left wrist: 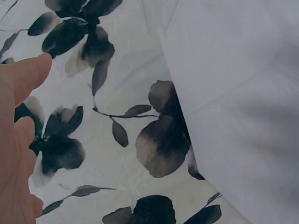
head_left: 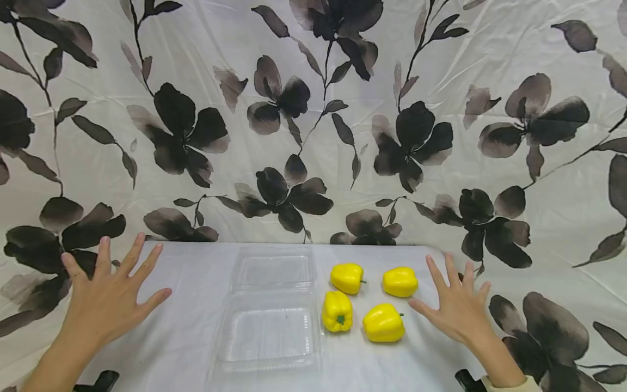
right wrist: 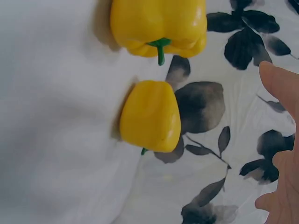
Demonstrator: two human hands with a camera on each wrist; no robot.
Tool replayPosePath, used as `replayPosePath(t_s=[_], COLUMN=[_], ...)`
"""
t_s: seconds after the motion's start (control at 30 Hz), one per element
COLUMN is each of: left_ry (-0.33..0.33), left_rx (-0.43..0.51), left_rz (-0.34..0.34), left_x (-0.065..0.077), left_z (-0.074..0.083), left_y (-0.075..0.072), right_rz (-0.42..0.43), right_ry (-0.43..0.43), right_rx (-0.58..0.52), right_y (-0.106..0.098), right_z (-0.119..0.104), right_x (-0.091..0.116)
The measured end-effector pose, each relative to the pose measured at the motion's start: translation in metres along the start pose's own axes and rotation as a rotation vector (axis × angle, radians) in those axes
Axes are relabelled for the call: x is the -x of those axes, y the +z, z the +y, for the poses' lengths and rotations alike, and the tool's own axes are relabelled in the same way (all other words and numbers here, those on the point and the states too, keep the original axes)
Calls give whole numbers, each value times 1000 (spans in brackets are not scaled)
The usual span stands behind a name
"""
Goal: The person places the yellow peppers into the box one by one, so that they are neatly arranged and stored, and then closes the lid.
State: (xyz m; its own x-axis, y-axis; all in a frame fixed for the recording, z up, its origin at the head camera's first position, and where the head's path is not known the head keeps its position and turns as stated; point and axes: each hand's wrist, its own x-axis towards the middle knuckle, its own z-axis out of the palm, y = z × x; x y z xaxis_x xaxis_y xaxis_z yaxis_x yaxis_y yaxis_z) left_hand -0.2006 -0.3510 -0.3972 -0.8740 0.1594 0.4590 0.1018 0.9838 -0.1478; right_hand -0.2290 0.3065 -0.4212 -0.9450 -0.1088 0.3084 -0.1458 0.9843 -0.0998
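Fingers spread wide, my left hand [head_left: 108, 299] is held over the left side of the white table, holding nothing. My right hand [head_left: 458, 305] is likewise spread and bare at the right side, its thumb close to the yellow bell peppers. Several of these lie in a loose group: a back left pepper [head_left: 346, 278], a back right pepper [head_left: 400, 281], a front left pepper [head_left: 337, 311] with its green stem facing me, and a front right pepper [head_left: 384, 323]. Left of them lies a clear plastic clamshell box [head_left: 269, 332], its lid [head_left: 273, 270] folded back away from me.
The table's white cover [head_left: 181, 321] ends at a straight back edge. Behind it hangs a pale cloth [head_left: 352, 152] printed with dark flowers, which also shows beyond the table's sides. Dark straps or mounts [head_left: 105, 380] sit near both wrists.
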Motion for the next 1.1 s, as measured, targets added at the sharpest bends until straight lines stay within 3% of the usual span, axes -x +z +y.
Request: replayPosePath(t_s=[0.4,0.63,1.1], left_ry=[4,5,11], left_rx=[18,34,36], left_rz=[14,24,12], left_x=[1,1,-4], left_z=[0,4,16], left_y=[2,3,5], right_rz=[-20,-4,-51], right_ry=[-15,-48,-79], right_rx=[-18,-47,-88], right_y=[-2,-2,1], right_z=[-16,-27,-47], right_x=[-9,-16,-38])
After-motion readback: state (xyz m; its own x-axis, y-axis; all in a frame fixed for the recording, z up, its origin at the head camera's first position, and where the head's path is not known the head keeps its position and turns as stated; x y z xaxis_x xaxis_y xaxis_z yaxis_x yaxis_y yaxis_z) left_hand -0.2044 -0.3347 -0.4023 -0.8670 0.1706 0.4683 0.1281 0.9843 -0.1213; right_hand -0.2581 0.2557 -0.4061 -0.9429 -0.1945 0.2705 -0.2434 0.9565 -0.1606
